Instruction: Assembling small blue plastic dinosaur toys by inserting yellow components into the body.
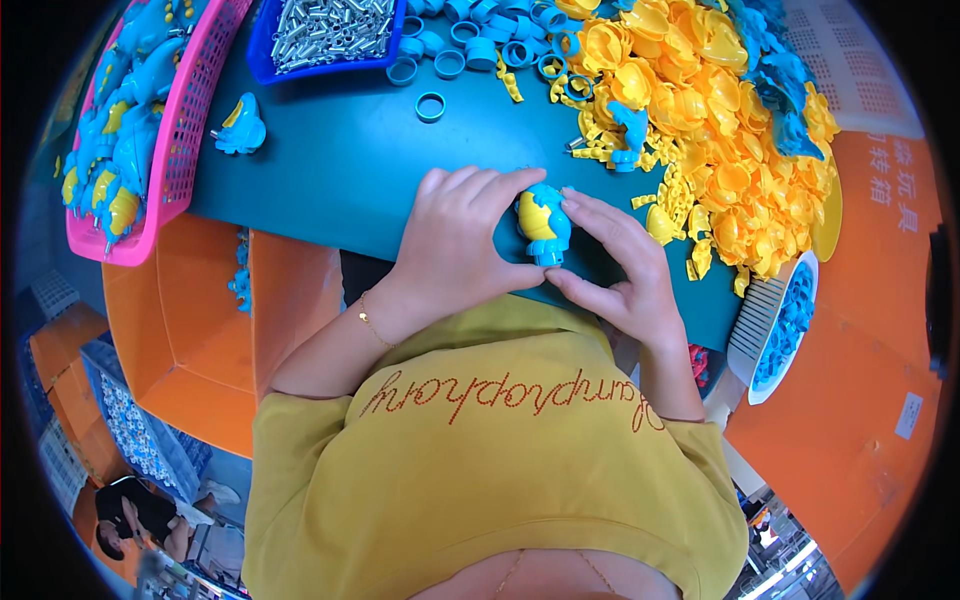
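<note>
Between my two hands, at the near edge of the table, stands a small blue plastic toy part with a yellow shell piece (543, 222) on it and a round blue neck at its lower end. My left hand (450, 235) grips it from the left, index finger at its top and thumb at its bottom. From the other side my right hand (625, 260) closes on it with fingertips and thumb. A single blue ring (430, 107) lies on the table beyond my left hand. Farther left rests another blue and yellow toy part (240, 127) with a metal pin sticking out.
A pink basket (180, 150) of blue and yellow toy parts stands left; a blue tray (258, 45) of metal pins lies behind. Yellow shells (700, 110) and blue rings (480, 50) are heaped on the green table (320, 150). A white basket (745, 335) hugs the right edge.
</note>
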Tool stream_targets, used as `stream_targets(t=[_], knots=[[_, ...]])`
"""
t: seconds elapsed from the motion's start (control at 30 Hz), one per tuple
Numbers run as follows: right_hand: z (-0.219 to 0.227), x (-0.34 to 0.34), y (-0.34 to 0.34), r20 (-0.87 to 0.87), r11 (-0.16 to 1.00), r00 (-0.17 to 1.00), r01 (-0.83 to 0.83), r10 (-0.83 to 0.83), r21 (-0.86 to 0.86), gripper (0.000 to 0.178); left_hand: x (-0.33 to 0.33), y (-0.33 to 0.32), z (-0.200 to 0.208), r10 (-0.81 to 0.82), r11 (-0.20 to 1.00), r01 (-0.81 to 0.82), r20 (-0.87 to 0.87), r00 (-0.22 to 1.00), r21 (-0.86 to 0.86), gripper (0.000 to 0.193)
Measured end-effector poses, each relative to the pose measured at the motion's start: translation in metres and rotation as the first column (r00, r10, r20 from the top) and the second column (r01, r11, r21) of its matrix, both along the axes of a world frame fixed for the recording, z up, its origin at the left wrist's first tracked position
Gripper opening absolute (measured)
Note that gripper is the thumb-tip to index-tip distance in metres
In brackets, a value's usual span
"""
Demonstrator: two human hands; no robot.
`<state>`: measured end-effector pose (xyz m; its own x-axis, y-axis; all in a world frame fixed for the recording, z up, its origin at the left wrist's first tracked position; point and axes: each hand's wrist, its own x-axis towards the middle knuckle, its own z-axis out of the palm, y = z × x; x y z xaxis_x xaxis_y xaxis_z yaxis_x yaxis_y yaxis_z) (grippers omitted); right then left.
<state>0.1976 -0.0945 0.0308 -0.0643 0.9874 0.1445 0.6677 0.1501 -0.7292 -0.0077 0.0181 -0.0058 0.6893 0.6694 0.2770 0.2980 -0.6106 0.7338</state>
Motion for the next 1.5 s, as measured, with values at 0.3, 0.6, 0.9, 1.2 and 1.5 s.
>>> stream_targets(t=[0.3, 0.6, 0.9, 1.2, 1.5], knots=[[0.000, -0.010, -0.010, 0.146, 0.997, 0.989, 0.024, -0.033, 0.067, 0.067, 0.003, 0.000, -0.001, 0.009, 1.000, -0.010, 0.021, 1.000, 0.027, 0.076], [-0.021, -0.027, -0.012, 0.183, 0.973, 0.969, 0.129, -0.164, 0.189, 0.081, 0.014, -0.009, -0.003, 0.065, 0.994, -0.074, 0.110, 0.992, 0.081, 0.073], [-0.006, -0.027, -0.027, -0.653, 0.934, 0.679, 0.328, -0.337, -0.141, 0.070, -0.005, 0.008, 0.014, -0.083, 0.988, 0.104, 0.177, 0.981, -0.110, 0.075], [-0.011, -0.024, -0.031, -0.788, 0.927, 0.487, 0.185, -0.376, -0.327, 0.076, -0.017, -0.008, 0.015, -0.130, 0.827, 0.291, 0.341, 0.931, -0.481, 0.068], [-0.004, -0.017, -0.009, -0.356, 0.995, 0.932, 0.087, -0.065, 0.046, 0.057, -0.016, -0.002, 0.025, -0.017, 0.913, 0.100, 0.208, 0.978, -0.395, 0.054]])
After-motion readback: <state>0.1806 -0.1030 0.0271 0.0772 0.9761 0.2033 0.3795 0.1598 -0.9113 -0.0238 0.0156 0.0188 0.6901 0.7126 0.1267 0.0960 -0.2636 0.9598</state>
